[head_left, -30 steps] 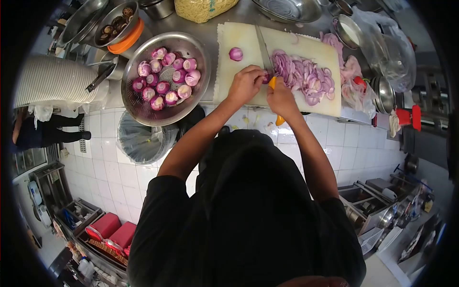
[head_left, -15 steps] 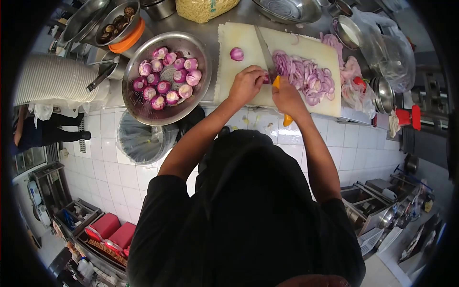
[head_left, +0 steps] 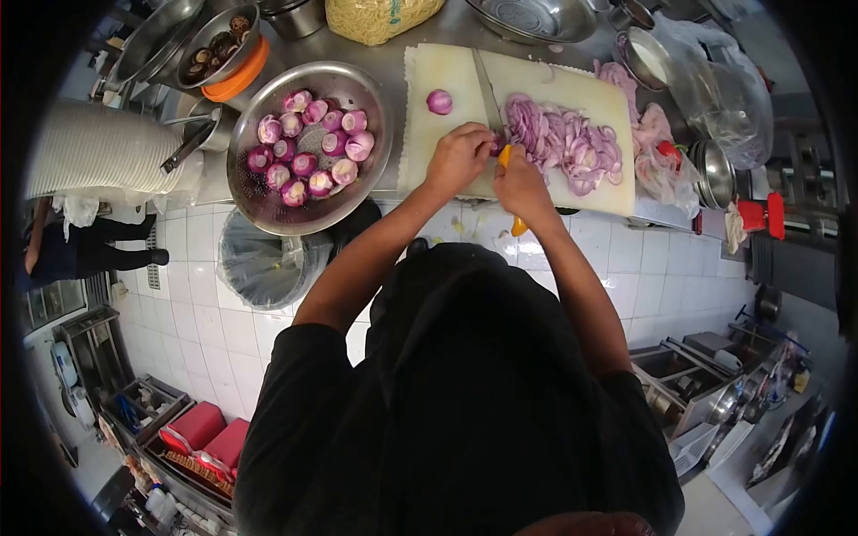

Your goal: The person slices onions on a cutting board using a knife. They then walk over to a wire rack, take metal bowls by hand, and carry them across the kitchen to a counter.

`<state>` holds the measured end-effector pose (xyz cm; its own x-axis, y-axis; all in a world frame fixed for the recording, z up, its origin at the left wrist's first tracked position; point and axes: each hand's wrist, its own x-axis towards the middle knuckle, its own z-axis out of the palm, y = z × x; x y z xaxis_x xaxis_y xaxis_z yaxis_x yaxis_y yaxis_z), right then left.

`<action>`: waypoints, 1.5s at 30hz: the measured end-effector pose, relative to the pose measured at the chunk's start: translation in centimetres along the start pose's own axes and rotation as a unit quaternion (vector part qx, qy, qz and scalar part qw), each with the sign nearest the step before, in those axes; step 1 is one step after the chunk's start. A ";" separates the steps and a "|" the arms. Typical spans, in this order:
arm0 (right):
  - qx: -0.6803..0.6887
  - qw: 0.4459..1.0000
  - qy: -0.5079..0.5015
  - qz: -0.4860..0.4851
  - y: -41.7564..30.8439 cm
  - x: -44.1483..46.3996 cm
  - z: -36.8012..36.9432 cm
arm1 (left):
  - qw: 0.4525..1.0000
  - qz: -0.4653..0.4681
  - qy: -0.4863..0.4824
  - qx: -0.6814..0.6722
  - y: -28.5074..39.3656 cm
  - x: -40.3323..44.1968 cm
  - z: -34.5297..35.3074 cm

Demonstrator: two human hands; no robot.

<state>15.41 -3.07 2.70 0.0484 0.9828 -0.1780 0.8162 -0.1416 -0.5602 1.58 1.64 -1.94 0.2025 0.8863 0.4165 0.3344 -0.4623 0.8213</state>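
My right hand (head_left: 524, 186) is closed around the yellow handle of a kitchen knife (head_left: 486, 93), whose long blade points away from me over the white cutting board (head_left: 440, 67). Just left of the blade, my left hand (head_left: 461, 159) presses its curled fingers on a piece of red onion (head_left: 496, 147), mostly hidden by the fingertips. To the right of the knife lies a heap of sliced red onion (head_left: 572, 147). One peeled onion half (head_left: 439, 102) rests at the board's upper left. Several peeled red onions fill a perforated steel colander (head_left: 375, 116) left of the board.
Below the colander stands a lined bin (head_left: 259, 268). A bag of noodles (head_left: 380, 18) and a steel bowl (head_left: 536, 22) sit behind the board. Plastic bags (head_left: 728, 98) and stacked bowls (head_left: 715, 174) are at the right. Another person (head_left: 89, 246) stands at far left.
My right hand with the knife has shifted slightly left, toward my left hand. The left hand stays nearly in place on the onion piece.
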 end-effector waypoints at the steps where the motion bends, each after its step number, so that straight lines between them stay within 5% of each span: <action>1: 0.005 1.000 -0.019 0.023 -0.1 0.0 -0.4 | 1.000 0.003 -0.005 0.004 0.0 -0.1 0.0; 5: -0.030 0.999 -0.016 0.009 2.0 0.6 -1.8 | 0.999 -0.013 -0.041 0.014 -0.4 0.3 0.2; 8: -0.053 0.998 -0.031 0.022 2.1 0.1 -3.2 | 0.981 0.172 -0.035 0.087 0.8 2.2 -0.4; 11: -0.041 0.998 -0.040 0.021 2.2 0.1 -3.7 | 0.965 0.126 -0.194 0.123 -0.8 4.0 -0.8; 14: -0.010 0.999 -0.049 0.019 2.1 0.0 -3.9 | 0.966 0.001 -0.195 0.169 -0.3 4.3 -1.9; 17: 0.061 0.993 -0.087 0.055 -0.4 -1.7 -5.1 | 0.971 -0.183 -0.149 0.043 1.4 3.2 -2.3; 28: 0.069 0.990 -0.097 0.076 -2.2 -3.2 -4.5 | 0.963 -0.265 -0.035 -0.032 1.8 1.9 0.0; 31: -0.023 0.989 0.092 -0.112 2.5 -0.8 1.8 | 0.966 -0.254 -0.017 -0.046 2.1 1.5 0.3; 37: 0.100 0.977 -0.149 0.119 -3.8 -1.8 -6.3 | 0.963 -0.248 0.001 -0.101 2.0 1.2 0.1; 40: 0.015 0.999 -0.034 -0.001 -0.4 -1.0 -0.6 | 0.960 -0.254 -0.003 -0.120 2.0 1.1 0.2; 45: 0.093 0.983 -0.128 0.097 -3.6 -1.7 -5.6 | 0.964 -0.249 -0.017 -0.096 1.3 1.2 0.3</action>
<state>15.62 -3.59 9.60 0.0270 0.8762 -0.4812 0.6850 -0.3668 -0.6294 2.51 2.08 -0.44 0.0914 0.9941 -0.0584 0.2222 0.0368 0.9743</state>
